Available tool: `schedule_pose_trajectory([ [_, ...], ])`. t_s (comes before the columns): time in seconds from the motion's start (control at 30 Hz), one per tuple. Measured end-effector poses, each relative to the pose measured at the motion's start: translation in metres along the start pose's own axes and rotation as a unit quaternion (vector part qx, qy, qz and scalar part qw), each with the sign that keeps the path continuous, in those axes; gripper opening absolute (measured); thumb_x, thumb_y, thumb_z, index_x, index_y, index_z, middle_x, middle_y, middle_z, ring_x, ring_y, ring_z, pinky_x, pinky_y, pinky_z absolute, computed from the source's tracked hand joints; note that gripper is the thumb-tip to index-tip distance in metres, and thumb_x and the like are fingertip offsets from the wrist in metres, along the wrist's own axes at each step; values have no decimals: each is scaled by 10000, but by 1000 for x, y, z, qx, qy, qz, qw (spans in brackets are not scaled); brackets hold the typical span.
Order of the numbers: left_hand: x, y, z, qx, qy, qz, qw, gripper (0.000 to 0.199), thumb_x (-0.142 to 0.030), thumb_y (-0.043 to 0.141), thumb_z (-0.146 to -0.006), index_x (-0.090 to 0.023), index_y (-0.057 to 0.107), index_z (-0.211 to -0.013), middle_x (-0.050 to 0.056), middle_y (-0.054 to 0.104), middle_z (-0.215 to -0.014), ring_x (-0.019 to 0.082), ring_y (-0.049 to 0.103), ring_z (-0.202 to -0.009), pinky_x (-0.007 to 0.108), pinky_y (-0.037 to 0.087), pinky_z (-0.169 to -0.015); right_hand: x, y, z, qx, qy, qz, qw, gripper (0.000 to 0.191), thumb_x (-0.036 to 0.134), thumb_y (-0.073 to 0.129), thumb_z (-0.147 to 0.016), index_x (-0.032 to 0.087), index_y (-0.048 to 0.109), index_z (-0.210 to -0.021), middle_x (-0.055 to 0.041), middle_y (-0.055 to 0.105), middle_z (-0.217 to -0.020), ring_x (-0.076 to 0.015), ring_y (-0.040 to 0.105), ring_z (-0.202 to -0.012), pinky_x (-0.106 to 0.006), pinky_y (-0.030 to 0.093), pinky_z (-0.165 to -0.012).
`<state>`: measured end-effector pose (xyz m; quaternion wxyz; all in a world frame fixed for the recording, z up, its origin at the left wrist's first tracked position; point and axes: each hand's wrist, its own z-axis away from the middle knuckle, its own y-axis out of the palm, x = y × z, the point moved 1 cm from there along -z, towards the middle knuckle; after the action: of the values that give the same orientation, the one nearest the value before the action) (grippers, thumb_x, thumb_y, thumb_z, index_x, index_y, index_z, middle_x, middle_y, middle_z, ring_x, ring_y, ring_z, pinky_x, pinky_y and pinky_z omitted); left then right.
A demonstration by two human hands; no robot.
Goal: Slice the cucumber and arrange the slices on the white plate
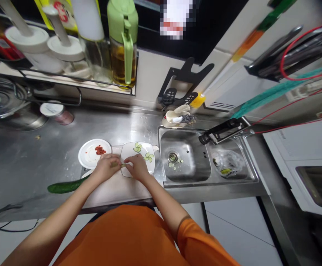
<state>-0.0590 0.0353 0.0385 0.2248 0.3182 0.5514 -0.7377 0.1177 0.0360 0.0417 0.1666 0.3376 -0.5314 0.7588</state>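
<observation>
Steel table (64,138), brushed and smudged, with a pale flat board (116,190) on it. Left hand (105,166): fingers curled, pinching a small pale-green piece (113,164). Right hand (137,167): thumb and fingertips pinched together on a thin green strip (123,165), close to the left fingertips, over the left edge of the square plate (128,151).

Square plate is glossy white, rounded corners, on the board. It carries curved, green-rimmed slices in two pinwheels — upper pinwheel (137,147) toward the far edge, lower pinwheel (149,157) by the right edge. Round plate (87,157), white, just left, holds chopped red bits (100,150).

Cucumber (64,187): long, dark green, shiny — lies left of the board, right end by the left forearm. Sink (197,155) is smooth steel; pale slices (172,164) sit near its drain. Crumpled clear plastic bag (230,160) in the right-hand basin.
</observation>
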Motion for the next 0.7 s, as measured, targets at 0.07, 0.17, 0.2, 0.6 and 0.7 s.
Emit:
schedule_pose_trajectory([
  [0.07,-1,2,-2,29,-41,68,996,208,-404,620,-690,-209,679,-728,34,682,-855,207,584,-862,351,417,-859,-2,-2,-1,-3,4,-2,1000,123,201,585,-825,235,682,-890,-11,665,-827,-204,465,-916,-307,338,-775],
  [0.17,-2,7,-2,78,-158,223,959,343,-491,642,-673,-177,659,-811,26,676,-766,178,610,-746,277,450,-691,-7,-7,-2,-6,-3,-15,1000,107,198,593,-818,230,688,-856,-6,649,-754,-195,473,-890,-294,340,-765],
  [0.2,-2,9,-2,85,-199,280,935,388,-515,641,-676,-164,648,-841,35,680,-780,174,621,-748,256,448,-655,-8,-9,-2,-7,-11,-23,1000,105,195,594,-816,226,689,-850,-4,647,-746,-190,477,-879,-289,343,-767],
  [0.6,3,31,-12,135,-327,581,733,295,-178,728,-679,-125,658,-961,48,683,-758,56,587,-578,135,444,-521,-16,-30,-6,-16,-34,-149,988,76,188,640,-754,209,704,-788,-2,667,-770,-150,558,-827,-261,396,-760],
  [0.7,8,31,-14,106,-318,569,751,357,-163,757,-622,-133,672,-968,19,663,-694,45,564,-549,139,441,-534,-22,-28,-10,-11,-10,-163,987,96,181,615,-756,205,699,-797,2,670,-773,-146,566,-817,-247,402,-722],
])
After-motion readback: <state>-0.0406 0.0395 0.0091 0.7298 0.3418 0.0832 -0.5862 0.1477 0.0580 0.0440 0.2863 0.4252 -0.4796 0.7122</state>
